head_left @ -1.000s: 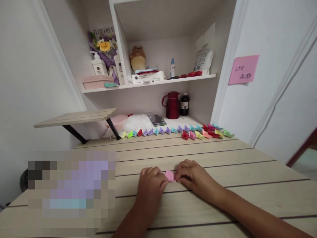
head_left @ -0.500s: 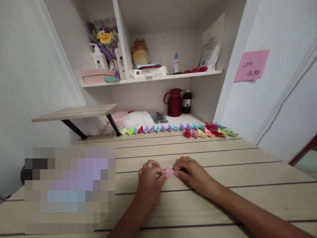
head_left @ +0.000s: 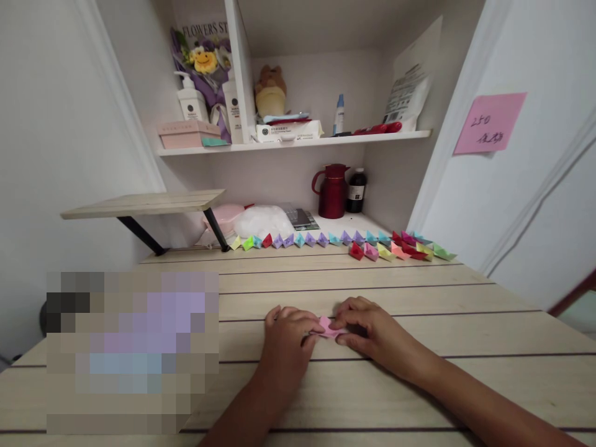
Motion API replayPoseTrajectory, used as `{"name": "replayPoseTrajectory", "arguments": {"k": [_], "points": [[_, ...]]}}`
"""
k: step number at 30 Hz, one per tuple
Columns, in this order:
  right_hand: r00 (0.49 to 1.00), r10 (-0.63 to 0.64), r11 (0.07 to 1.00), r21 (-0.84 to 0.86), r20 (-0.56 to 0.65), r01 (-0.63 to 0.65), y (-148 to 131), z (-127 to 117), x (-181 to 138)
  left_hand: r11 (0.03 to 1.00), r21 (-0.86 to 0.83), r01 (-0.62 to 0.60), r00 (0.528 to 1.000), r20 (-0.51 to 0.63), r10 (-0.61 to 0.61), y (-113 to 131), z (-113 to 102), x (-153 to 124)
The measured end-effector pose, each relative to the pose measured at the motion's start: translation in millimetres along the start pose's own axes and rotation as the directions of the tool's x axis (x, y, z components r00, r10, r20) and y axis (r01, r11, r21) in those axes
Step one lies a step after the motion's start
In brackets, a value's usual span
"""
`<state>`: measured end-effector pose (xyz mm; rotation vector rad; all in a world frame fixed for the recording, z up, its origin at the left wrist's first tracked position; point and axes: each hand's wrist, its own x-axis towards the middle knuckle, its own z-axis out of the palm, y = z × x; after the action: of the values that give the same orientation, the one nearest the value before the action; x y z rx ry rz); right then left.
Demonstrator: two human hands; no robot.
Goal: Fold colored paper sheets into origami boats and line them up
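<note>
A small piece of folded pink paper (head_left: 327, 328) is held low over the wooden table, between my two hands. My left hand (head_left: 289, 338) pinches its left end, the thumb below and the fingers on top. From the other side my right hand (head_left: 367, 328) grips the right end, with the index finger pressing on the paper and the thumb underneath. Fingertips cover both ends, so the full shape of the fold is hidden. Beyond the hands stands a row of small folded paper boats (head_left: 323, 239) in several colours.
A pixelated patch (head_left: 133, 354) hides the table's left side. At the back left is a small raised wooden shelf (head_left: 144, 205) on black legs. A red thermos jug (head_left: 332, 191) and a dark bottle (head_left: 356, 191) stand behind the boats. A pink note (head_left: 490, 123) hangs on the right wall.
The pink paper now looks wider and flatter between my fingers. My right index finger has come over its top, and my left fingers lie further across it. The view has shifted slightly.
</note>
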<state>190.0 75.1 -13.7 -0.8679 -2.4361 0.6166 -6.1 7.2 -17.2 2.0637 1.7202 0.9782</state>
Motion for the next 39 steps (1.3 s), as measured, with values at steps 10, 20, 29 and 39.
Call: {"name": "replayPoseTrajectory", "arguments": {"k": [10, 20, 29, 39], "points": [[1.000, -0.005, 1.000, -0.010, -0.001, 0.005, -5.1, -2.8, -0.3, 0.998, 0.048, -0.031, 0.999, 0.045, 0.029, 0.1, -0.8, -1.7], [0.999, -0.044, 0.996, -0.070, 0.024, 0.046, 1.0, 0.5, 0.4, 0.997, 0.041, 0.062, 0.998, 0.004, -0.062, 6.4, -1.2, 1.5], [0.999, -0.035, 0.999, -0.006, 0.018, 0.035, 2.8, 0.3, 1.9, 0.988, 0.135, 0.071, 0.997, -0.042, -0.066, 1.6, 2.8, 5.1], [1.000, -0.008, 0.998, 0.070, 0.030, 0.006, 0.7, -3.3, 2.8, 0.989, 0.093, 0.117, 0.991, -0.079, -0.110, -0.1, 4.1, 7.1]]}}
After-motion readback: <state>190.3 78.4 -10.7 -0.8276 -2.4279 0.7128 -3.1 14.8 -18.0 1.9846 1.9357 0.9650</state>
